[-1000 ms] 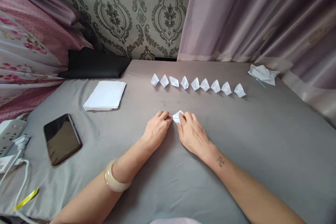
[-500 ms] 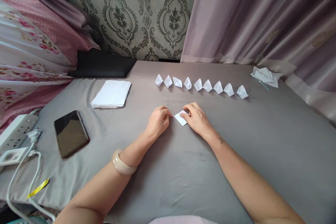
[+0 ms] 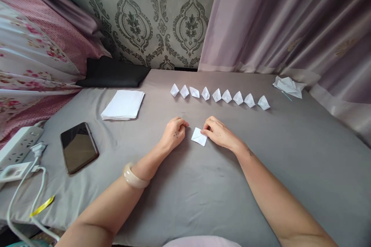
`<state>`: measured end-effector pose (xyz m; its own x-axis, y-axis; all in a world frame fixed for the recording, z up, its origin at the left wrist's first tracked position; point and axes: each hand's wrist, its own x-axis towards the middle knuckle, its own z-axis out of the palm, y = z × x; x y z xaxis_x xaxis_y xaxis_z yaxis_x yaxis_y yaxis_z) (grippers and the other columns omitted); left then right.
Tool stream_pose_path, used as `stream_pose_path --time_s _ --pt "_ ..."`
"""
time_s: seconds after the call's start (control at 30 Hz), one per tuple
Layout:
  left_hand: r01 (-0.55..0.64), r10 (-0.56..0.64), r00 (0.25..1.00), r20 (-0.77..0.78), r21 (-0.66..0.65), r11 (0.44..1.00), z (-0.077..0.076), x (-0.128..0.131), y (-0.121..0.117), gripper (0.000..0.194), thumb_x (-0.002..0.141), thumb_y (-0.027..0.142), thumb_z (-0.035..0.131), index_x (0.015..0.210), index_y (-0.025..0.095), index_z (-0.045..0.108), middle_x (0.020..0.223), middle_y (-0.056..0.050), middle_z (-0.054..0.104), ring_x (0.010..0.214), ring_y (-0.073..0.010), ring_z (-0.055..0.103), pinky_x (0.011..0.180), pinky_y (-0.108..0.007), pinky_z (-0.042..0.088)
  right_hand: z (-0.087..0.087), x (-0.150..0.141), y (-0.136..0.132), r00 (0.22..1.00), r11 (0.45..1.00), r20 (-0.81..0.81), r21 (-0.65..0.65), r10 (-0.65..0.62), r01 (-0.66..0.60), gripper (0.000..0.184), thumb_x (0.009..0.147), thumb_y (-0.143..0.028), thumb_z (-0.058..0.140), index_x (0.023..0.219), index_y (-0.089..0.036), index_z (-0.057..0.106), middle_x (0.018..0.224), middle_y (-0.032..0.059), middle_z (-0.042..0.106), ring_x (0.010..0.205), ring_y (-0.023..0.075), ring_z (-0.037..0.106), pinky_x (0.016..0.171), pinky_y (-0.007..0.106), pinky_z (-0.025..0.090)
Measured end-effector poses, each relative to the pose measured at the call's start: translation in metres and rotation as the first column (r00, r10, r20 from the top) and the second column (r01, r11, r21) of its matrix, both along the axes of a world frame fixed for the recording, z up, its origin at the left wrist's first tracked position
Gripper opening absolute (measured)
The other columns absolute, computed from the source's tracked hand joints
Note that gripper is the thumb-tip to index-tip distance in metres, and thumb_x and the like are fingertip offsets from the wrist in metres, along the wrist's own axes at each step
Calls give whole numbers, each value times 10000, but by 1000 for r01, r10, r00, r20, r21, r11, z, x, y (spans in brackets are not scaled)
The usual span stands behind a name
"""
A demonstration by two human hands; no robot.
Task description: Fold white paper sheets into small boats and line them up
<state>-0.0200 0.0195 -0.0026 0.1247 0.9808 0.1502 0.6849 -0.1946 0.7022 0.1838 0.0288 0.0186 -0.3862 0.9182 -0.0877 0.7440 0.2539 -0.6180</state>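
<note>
A small folded square of white paper [image 3: 199,138], with a crease line across its face, is at the middle of the grey cloth. My right hand [image 3: 218,131] pinches its upper right corner between thumb and fingers. Just left of the paper, apart from it, my left hand [image 3: 175,131] is closed with the fingertips pressed together; whether anything is in them is too small to make out. Beyond both hands stands a row of several folded white paper boats [image 3: 226,96].
On the left lie a stack of white paper [image 3: 123,104] and a phone [image 3: 79,147]. A power strip [image 3: 20,144] with white cables and a yellow strip [image 3: 42,206] are at the left edge. Crumpled white paper [image 3: 289,86] sits at the far right, black cloth [image 3: 114,72] at the back left.
The folded paper has turned from a diamond to nearly square-on and come slightly nearer. My right hand has shifted from over the paper to its right corner. My left hand barely moved.
</note>
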Motion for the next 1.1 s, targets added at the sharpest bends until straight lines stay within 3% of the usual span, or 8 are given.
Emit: stream_pose_path --time_s 0.1,0.3,0.57,0.67,0.77,0.9,1.0,1.1 --pt "11 -11 1000 -6 -18 1000 3 2 -1 311 745 48 404 828 157 683 876 -56 655 762 -158 591 761 -294 484 1 -1 -2 1000 1000 24 -18 -7 8 143 861 -281 513 749 -197 539 949 17 544 790 128 545 739 278 407" --pt "68 -68 998 -5 -31 997 8 6 -4 188 772 155 499 845 166 671 875 -56 645 826 -177 582 764 -306 484 7 1 -8 999 1000 47 -5 0 0 132 824 -275 561 946 -229 588 958 23 591 861 153 565 723 271 418" --pt "108 -108 994 -7 -14 994 2 5 -3 164 791 242 541 854 179 678 914 -63 647 888 -203 576 796 -336 473 10 1 -8 996 980 76 -190 -41 55 119 703 -285 652 779 -212 597 731 -22 620 614 115 533 529 231 346" --pt "91 -90 995 38 -36 995 4 6 -2 160 785 243 548 838 176 683 893 -58 648 855 -195 577 774 -323 464 10 1 -7 1000 969 7 -246 -21 22 129 668 -283 684 721 -203 597 678 -36 602 582 103 511 508 222 339" --pt "54 -16 971 238 -155 986 8 5 -2 227 801 341 574 886 161 683 848 -54 659 788 -179 584 711 -295 455 12 -1 -7 977 932 -210 -361 -39 -40 148 689 -286 687 715 -183 584 649 -37 590 566 93 502 497 214 351" --pt "125 90 787 610 -301 946 17 4 -1 413 784 492 619 971 126 659 894 -72 689 812 -173 607 721 -270 451 13 -8 -5 791 875 -546 -484 -276 -28 231 696 -332 731 772 -167 589 685 -20 621 617 96 572 550 218 447" --pt "206 81 705 705 -312 927 20 3 -1 420 722 464 707 973 129 668 941 -77 702 833 -171 617 731 -259 444 9 -18 -6 579 834 -690 -551 -433 -34 282 655 -336 787 815 -161 633 787 9 670 731 118 644 713 261 530" --pt "225 71 671 738 -293 929 18 4 -1 348 698 421 742 891 137 687 878 -54 709 774 -149 614 708 -246 436 2 -27 -9 453 793 -725 -606 -518 -64 311 618 -302 824 842 -159 663 867 31 691 820 145 672 810 287 548"
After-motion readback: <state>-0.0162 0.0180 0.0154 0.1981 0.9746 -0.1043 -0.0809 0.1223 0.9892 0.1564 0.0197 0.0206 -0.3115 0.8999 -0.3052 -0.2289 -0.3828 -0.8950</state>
